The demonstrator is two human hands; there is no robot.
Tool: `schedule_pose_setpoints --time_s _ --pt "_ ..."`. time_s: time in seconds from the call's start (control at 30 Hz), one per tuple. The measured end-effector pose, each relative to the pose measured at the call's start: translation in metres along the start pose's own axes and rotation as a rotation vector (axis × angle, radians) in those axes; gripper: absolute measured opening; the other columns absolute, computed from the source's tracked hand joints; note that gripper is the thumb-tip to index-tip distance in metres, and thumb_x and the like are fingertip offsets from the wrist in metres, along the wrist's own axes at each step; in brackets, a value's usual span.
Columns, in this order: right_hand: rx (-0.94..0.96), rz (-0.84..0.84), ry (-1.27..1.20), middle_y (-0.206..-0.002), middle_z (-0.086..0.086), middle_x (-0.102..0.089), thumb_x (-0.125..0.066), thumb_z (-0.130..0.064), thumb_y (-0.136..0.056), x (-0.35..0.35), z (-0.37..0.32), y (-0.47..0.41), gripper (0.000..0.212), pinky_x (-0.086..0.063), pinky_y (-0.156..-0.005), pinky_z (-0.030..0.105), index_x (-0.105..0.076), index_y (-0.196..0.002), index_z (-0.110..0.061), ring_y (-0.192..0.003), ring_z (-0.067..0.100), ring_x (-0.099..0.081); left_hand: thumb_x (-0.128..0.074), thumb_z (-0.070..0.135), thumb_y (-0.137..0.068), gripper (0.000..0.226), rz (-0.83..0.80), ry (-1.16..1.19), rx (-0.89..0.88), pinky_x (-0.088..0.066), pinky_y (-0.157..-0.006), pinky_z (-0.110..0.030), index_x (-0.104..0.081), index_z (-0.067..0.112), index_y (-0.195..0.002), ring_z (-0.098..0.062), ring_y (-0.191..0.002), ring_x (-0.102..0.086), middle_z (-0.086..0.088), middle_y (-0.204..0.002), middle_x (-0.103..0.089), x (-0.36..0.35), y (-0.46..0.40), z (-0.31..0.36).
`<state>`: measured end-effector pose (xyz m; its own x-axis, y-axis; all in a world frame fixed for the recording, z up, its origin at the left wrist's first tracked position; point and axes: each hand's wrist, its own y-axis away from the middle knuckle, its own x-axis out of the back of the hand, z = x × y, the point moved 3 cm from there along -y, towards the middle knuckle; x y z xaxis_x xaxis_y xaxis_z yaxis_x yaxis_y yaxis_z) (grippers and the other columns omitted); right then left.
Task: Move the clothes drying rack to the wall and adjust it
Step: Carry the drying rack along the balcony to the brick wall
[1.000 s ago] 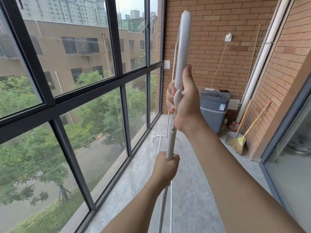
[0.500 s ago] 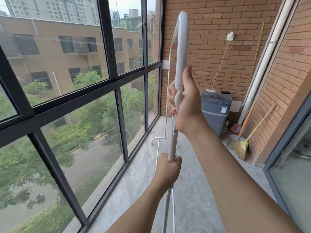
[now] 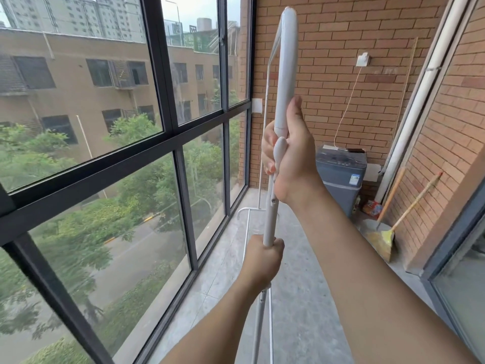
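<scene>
The drying rack [image 3: 284,74] is now standing nearer the window, and you are gripping its upright pole, right hand [image 3: 291,158] closed above, left hand [image 3: 263,261] closed below, brick wall [image 3: 328,74] ahead.

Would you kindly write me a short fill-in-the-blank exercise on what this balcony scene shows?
1. Both hands grip the white ____ of the rack.
2. The right hand holds it ____ the left hand.
3. The broom leans against the ____ wall.
4. The grey washing machine stands at the ____ end of the balcony.

Missing words: pole; above; brick; far
</scene>
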<state>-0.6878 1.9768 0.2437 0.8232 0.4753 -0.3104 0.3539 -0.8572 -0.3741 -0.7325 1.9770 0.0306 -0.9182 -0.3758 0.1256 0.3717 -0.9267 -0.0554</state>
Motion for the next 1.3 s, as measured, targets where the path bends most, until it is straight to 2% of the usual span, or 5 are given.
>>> schedule_pose_setpoints --time_s 0.17,0.33,0.47,1.1,1.3 --pt "0.007 -0.021 -0.001 -0.042 -0.003 -0.021 -0.030 -0.063 -0.089 0.015 0.013 -0.045 0.061 -0.011 -0.039 0.028 -0.031 -0.043 -0.023 -0.037 0.013 -0.015 -0.047 0.019 -0.070 0.038 0.014 -0.005 0.011 -0.017 -0.040 -0.025 -0.024 0.024 -0.041 -0.012 -0.039 -0.018 0.012 -0.040 -0.022 -0.011 -0.046 -0.001" --pt "0.007 -0.033 -0.026 -0.045 -0.006 -0.025 -0.033 -0.063 -0.088 0.026 0.024 -0.084 0.055 -0.012 -0.039 0.028 -0.032 -0.051 -0.022 -0.039 0.012 -0.016 -0.048 0.018 -0.071 0.040 0.019 -0.022 0.008 -0.017 -0.036 -0.020 -0.024 0.023 -0.040 -0.009 -0.036 -0.019 0.013 -0.038 -0.021 -0.018 -0.086 0.001" --pt "-0.009 -0.013 -0.006 -0.043 -0.005 -0.021 -0.032 -0.064 -0.088 0.032 0.036 -0.115 0.059 -0.010 -0.041 0.030 -0.033 -0.044 -0.024 -0.038 0.012 -0.014 -0.048 0.018 -0.070 0.039 0.008 -0.016 0.017 -0.017 -0.036 -0.020 -0.024 0.023 -0.040 -0.010 -0.036 -0.019 0.013 -0.038 -0.021 -0.019 -0.119 -0.002" --pt "-0.015 0.044 0.003 -0.043 -0.003 -0.021 -0.030 -0.065 -0.088 0.040 0.105 -0.264 0.062 -0.010 -0.044 0.033 -0.035 -0.041 -0.025 -0.037 0.013 -0.015 -0.048 0.018 -0.071 0.039 -0.027 -0.052 -0.032 -0.016 -0.038 -0.021 -0.021 0.024 -0.043 -0.010 -0.038 -0.016 0.013 -0.040 -0.020 0.003 -0.281 -0.020" --pt "-0.037 0.034 0.020 -0.046 -0.003 -0.019 -0.030 -0.066 -0.087 0.058 0.118 -0.315 0.057 -0.009 -0.044 0.032 -0.029 -0.053 -0.020 -0.041 0.014 -0.013 -0.049 0.018 -0.070 0.039 0.000 -0.013 0.007 -0.018 -0.041 -0.025 -0.023 0.024 -0.042 -0.012 -0.039 -0.018 0.012 -0.041 -0.021 -0.010 -0.334 -0.021"
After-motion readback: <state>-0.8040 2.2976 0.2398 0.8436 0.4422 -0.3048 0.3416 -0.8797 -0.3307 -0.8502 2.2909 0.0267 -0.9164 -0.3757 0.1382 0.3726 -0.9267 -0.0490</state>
